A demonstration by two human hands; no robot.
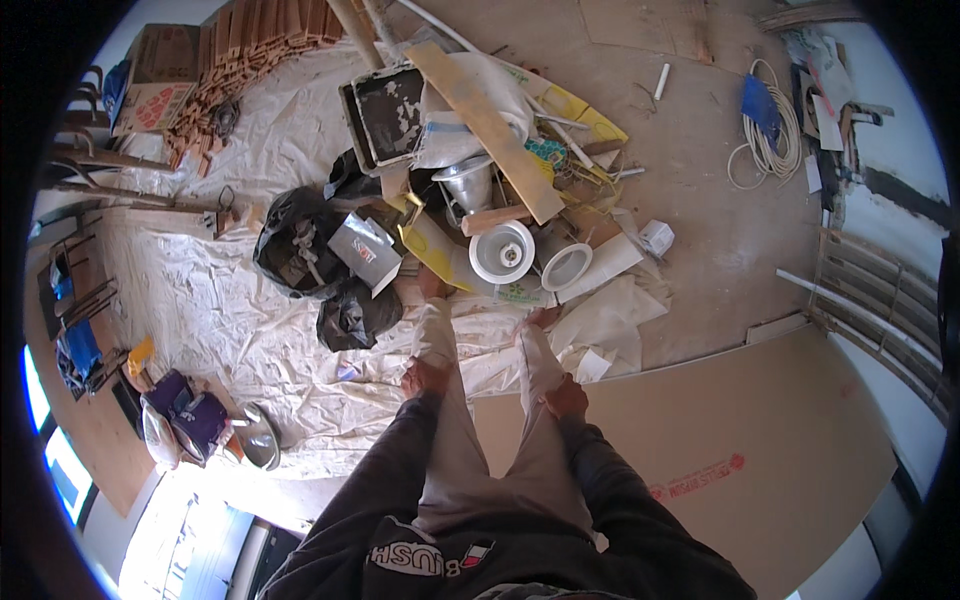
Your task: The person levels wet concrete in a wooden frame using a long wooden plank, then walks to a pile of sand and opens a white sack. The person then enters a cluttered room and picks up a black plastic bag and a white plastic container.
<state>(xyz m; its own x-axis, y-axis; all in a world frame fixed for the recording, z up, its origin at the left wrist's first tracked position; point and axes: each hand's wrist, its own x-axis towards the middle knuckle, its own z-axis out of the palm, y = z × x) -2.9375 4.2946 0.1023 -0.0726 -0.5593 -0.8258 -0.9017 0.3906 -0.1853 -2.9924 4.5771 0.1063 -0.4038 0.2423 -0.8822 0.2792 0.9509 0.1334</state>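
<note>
My left hand (425,378) is closed on the beige trouser leg (437,330) at my left knee. At the other knee my right hand (567,398) is closed too, its fingers curled against the trouser cloth. Some fingertips are hidden. Beyond my bare feet lies a heap of things: a round white-rimmed lamp fitting (502,252), a loose white ring (566,267), a silver reflector lamp (466,187) and a small grey box (366,252). A long wooden board (485,130) slants over the heap. Neither hand touches any of these.
Black plastic bags (358,318) lie left of the heap, on a crumpled pale sheet (300,370). A dirty black tray (385,118) stands behind. To my right rests a large brown board (680,440); a coiled cable (772,135) lies far right. Stacked wooden strips (250,50) are far left.
</note>
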